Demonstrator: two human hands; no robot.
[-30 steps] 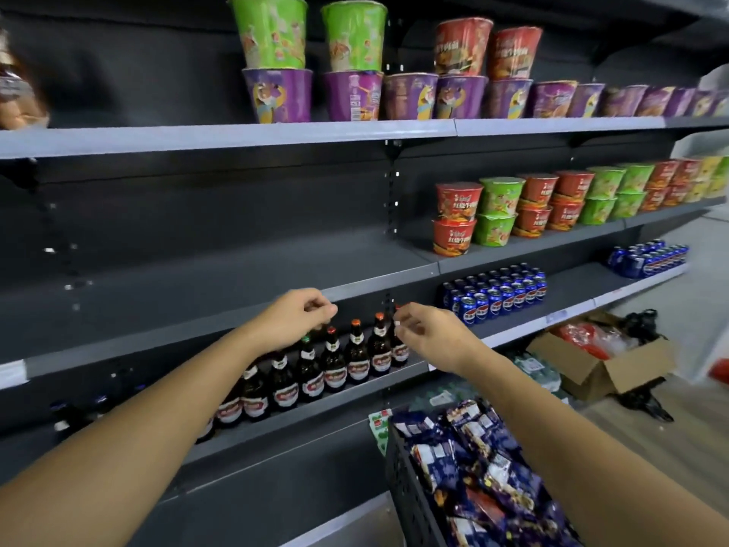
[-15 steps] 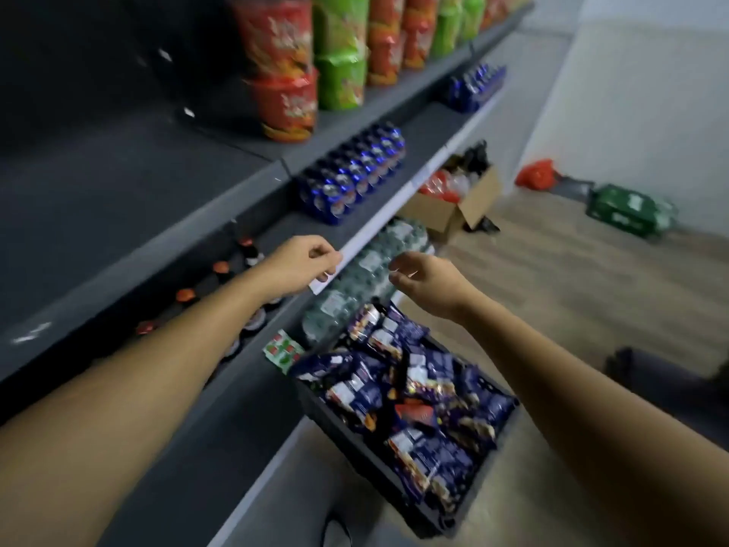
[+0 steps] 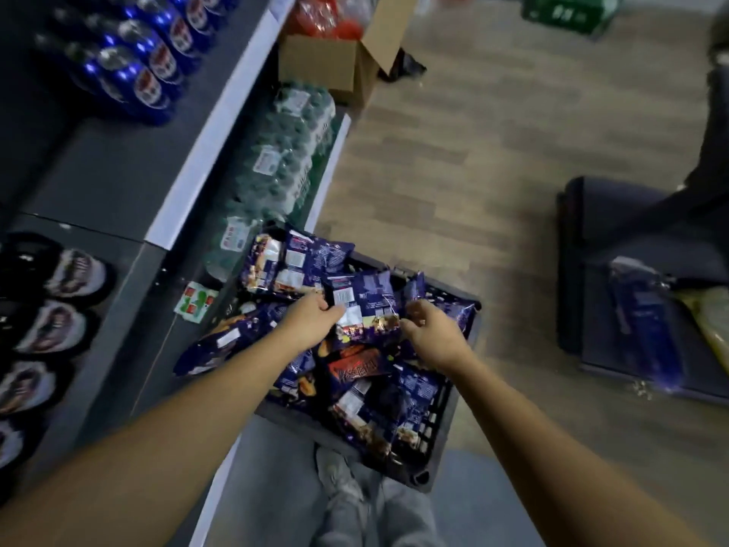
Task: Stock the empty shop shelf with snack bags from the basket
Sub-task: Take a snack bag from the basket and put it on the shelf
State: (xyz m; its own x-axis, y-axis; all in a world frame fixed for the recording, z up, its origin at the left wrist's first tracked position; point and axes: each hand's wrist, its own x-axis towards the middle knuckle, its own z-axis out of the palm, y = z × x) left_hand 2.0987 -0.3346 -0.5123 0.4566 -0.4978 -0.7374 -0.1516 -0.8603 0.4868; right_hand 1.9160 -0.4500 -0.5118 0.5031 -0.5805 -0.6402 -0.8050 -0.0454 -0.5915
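Note:
A black plastic basket (image 3: 443,424) stands on the floor below me, piled with several purple snack bags. One purple snack bag (image 3: 365,300) lies on top in the middle. My left hand (image 3: 309,323) grips its left edge and my right hand (image 3: 432,335) pinches its right edge with curled fingers. Another purple bag (image 3: 292,264) rests on the basket's far left corner. The empty shelf is out of view.
Left of the basket run lower shelves with blue cans (image 3: 138,73), dark bottles (image 3: 51,309) and wrapped water bottle packs (image 3: 284,159). An open cardboard box (image 3: 335,65) and a green crate (image 3: 568,13) sit on the wooden floor. A dark container (image 3: 591,270) stands at right.
My view has swung down from the shelves to the basket. Both hands have dropped from shelf height onto a purple snack bag on top of the pile.

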